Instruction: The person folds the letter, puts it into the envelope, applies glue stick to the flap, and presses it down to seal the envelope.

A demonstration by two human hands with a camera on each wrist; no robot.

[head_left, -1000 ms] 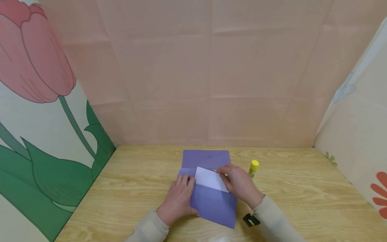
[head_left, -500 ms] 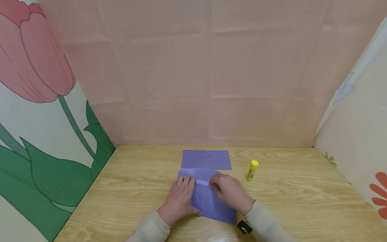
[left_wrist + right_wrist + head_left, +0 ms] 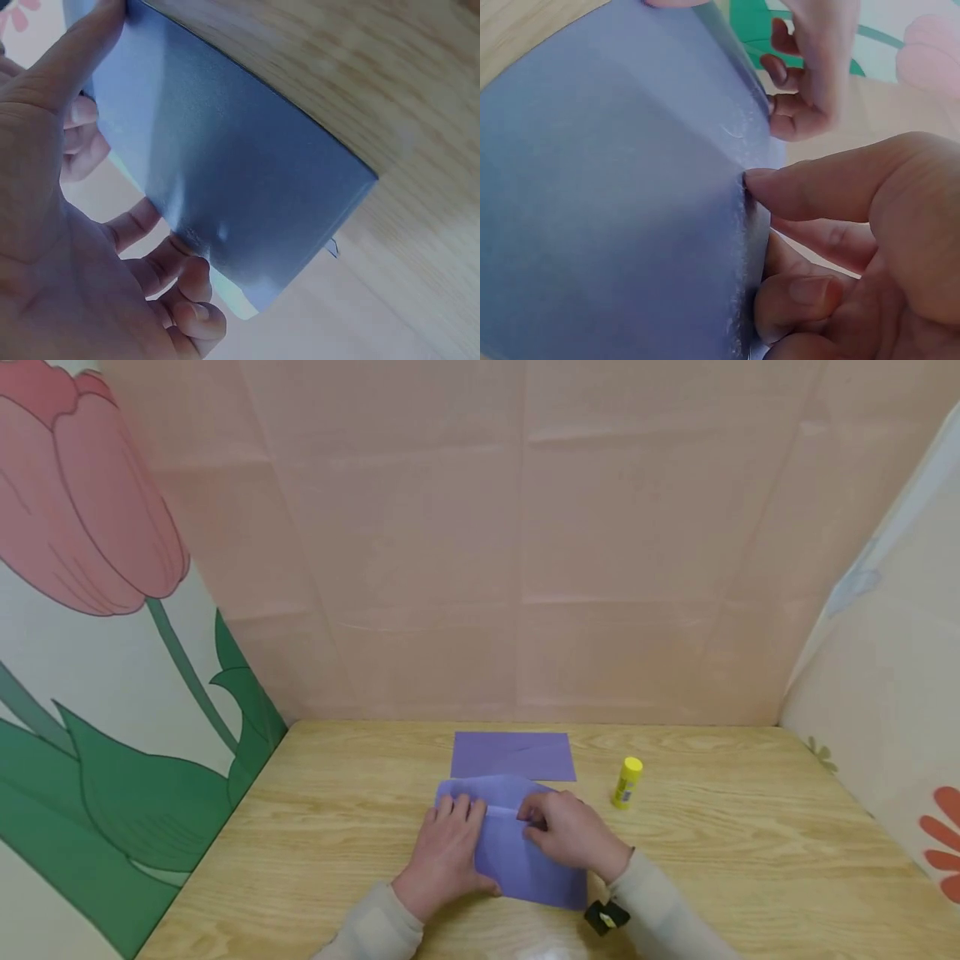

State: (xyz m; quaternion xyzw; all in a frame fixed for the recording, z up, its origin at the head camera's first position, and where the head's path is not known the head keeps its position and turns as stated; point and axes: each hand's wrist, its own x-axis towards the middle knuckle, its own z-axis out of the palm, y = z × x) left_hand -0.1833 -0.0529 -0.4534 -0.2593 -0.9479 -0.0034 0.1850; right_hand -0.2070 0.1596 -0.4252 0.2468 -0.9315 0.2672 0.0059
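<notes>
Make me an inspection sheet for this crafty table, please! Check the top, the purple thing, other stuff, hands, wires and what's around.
Surface: wood-grain table, light brown.
Job's things: purple envelope, held in both hands.
Clutter: flat purple piece beyond the envelope; yellow glue stick standing to its right; small black object by the right sleeve, too unclear to name.
Hands: left hand grips the envelope's left side; right hand pinches its edge.
Cables: nothing seen.
Surroundings: pinkish backdrop behind; big tulip picture on the left.

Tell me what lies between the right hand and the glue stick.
Only bare tabletop shows between the right hand and the glue stick, in the head view.
</notes>
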